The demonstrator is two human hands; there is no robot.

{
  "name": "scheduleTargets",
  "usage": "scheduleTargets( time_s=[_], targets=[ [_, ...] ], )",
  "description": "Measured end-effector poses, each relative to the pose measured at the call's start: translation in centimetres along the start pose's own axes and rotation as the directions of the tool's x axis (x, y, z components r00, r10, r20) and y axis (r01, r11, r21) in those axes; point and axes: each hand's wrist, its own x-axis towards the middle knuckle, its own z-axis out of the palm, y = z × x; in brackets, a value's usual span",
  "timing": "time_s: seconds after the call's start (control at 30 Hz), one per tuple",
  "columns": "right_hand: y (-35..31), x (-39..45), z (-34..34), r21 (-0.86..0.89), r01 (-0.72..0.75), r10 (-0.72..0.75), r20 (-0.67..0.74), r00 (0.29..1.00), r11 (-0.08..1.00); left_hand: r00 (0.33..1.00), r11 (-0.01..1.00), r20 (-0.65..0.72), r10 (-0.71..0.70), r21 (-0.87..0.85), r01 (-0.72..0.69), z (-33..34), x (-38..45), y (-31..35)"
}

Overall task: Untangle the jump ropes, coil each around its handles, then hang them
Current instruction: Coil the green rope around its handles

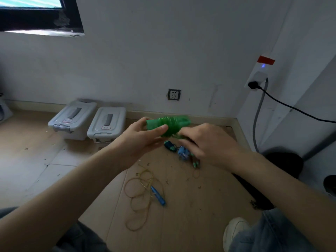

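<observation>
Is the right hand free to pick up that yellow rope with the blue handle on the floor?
Probably not yet. The right hand is pinching the green rope that the left hand grips. The yellow rope lies uncovered on the floor below, so nothing else blocks it.

White wall (163,51), wooden floor (181,215), two grey bins (72,120) (lids shut)

A single head-worn camera looks forward and down from close above the floor (181,206), taking in both forearms and facing the wall (163,60) and its corner.
</observation>
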Motion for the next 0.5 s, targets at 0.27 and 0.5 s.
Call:
scheduleTargets(
  time_s=[0.27,0.5],
  targets=[
    [1.8,0.4,-1.2,0.340,-0.030,0.058,-0.073,0.996,0.940,0.971,0.945,0.176,-0.161,0.310,0.101,0.2,-0.3,0.0],
    [1.3,0.4,-0.1,0.401,0.014,0.011,-0.060,0.998,0.916,0.933,0.797,0.311,-0.182,0.602,-0.045,-0.3,-0.7,0.9]
  ],
)
